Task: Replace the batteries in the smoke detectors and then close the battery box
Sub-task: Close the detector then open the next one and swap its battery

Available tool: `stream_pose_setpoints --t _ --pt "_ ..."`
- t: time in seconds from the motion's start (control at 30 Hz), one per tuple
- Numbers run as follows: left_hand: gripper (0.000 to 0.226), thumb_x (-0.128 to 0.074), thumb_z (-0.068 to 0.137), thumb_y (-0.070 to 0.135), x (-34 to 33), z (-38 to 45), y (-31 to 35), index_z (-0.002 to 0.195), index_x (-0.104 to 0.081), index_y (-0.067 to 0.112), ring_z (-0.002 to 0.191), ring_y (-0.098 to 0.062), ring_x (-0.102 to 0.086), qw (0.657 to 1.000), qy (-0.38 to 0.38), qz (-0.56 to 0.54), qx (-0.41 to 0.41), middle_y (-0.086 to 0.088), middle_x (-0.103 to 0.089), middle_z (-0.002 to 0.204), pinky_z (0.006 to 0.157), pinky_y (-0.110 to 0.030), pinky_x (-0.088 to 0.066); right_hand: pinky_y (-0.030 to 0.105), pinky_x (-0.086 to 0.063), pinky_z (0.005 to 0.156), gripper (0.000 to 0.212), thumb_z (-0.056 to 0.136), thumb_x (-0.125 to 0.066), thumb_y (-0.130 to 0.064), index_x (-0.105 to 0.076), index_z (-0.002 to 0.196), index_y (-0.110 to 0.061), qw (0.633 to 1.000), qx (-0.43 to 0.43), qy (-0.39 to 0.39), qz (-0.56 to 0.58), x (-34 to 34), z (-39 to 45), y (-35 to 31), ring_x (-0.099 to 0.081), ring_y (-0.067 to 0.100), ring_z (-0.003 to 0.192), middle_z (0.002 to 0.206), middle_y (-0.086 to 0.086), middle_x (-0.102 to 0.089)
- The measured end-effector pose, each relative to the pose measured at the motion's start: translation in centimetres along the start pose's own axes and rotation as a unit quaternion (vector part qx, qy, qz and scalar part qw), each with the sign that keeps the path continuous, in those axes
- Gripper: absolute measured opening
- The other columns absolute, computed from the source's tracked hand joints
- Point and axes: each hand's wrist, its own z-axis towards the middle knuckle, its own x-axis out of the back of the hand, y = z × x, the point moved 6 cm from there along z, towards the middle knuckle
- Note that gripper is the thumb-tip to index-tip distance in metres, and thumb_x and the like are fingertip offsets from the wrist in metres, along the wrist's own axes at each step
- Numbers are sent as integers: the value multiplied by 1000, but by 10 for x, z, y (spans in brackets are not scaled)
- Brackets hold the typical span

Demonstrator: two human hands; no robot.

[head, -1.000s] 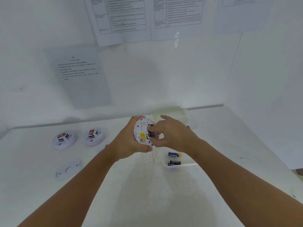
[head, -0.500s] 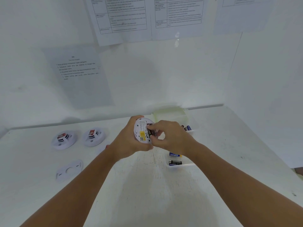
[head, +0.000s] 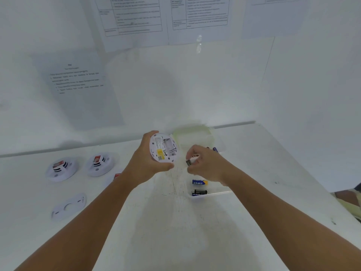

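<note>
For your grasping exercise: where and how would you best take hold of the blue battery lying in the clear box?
Pinch the blue battery across its round middle, coming from above. It lies flat on its side, ends pointing left and right, with the box open on top and the black battery nearer the viewer.

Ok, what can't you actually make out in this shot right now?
All in the head view:
- Battery in the right hand: curled fingers cover most of it, so its label is unreadable.
- Battery box: right forearm hides much of it, so the count is unclear.
- Wall sheets: print too small and blurred.
- Red item: mostly behind the left wrist.
</note>
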Motion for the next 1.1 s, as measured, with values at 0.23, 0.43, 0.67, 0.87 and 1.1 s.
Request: stream_pose_setpoints --t 0.23,0.43,0.67,0.87,1.1 --pt "103 -97 65 17 -12 13 4 143 -36 41 115 -8 -64 1000 -5 3 -7 17 -60 128 94 -33 -59 22 -52 83 14 92 -71 -30 -65 105 -31 986 15 -19 -168 3 3 27 -64 9 89 100 -16 -59" --pt "104 -97 66 15 -15 24 4 146 -34 37 117 -9 -63 1000 -5 10 -11 16 -58 130 92 -29 -60 26 -50 70 11 94 -61 -29 -72 95 -31 979 40 98 -173 52 37 16 -65 9 83 88 -16 -68" --pt "104 -97 66 15 -17 40 3 146 -34 35 117 -9 -62 1000 1 17 -8 14 -58 130 91 -27 -59 34 -56 91 24 96 -60 -20 -74 111 -34 943 25 9 -332 46 107 28 -67 13 99 117 -10 -69" --pt "102 -97 65 18 -19 45 -1 142 -35 43 119 -11 -61 999 -7 35 -8 18 -56 131 91 -32 -61 32 -58 68 21 85 -63 -6 -77 89 -20 905 12 -6 -425 35 134 39 -70 25 81 90 0 -73" --pt "103 -97 66 18 -17 45 -8 142 -33 43 118 -12 -62 999 -2 49 -5 17 -55 132 89 -28 -61 27 -51 63 21 83 -59 -7 -74 89 -21 887 10 10 -462 31 140 43 -68 24 76 86 -1 -69"
